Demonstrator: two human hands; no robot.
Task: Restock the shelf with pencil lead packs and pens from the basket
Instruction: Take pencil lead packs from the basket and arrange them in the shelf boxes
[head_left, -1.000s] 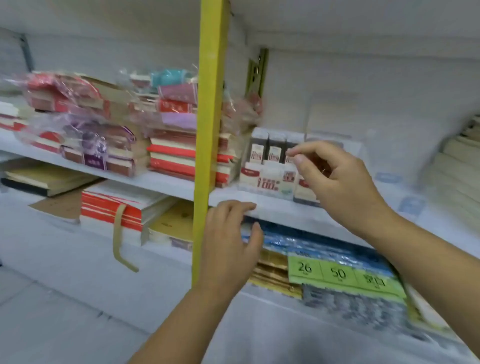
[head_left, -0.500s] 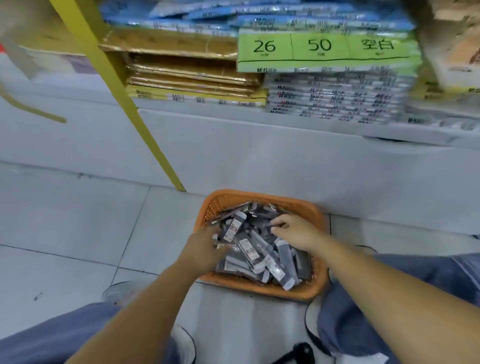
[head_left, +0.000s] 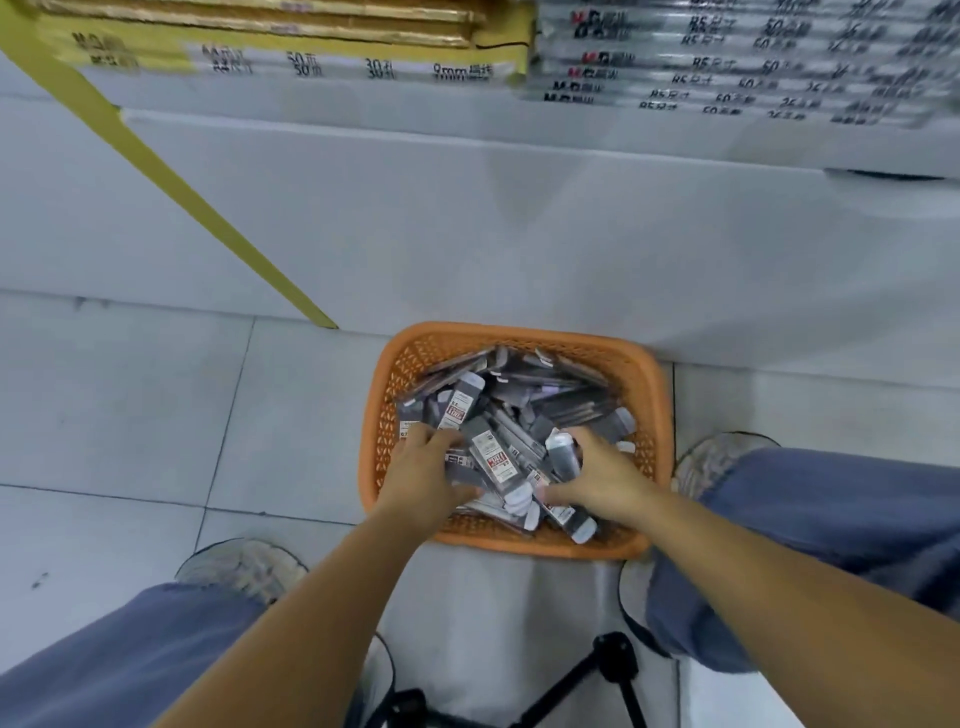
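Both hands are now reaching down from the shelf (head_left: 363, 140) into the basket (head_left: 511, 332) beneath them. The left hand (head_left: 415, 480) is curling round pencil lead packs (head_left: 460, 462); the right hand (head_left: 602, 478) is gripping a dark pack (head_left: 563, 457) just beside it, probably gathering another batch.

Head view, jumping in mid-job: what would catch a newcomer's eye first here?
The orange basket on the floor tiles, low in the centre, is heaped with grey pencil lead packs. Both hands are in the heap: the left hand lies among the packs, and the right hand has its fingers curled round one. A yellow upright slants across the upper left.
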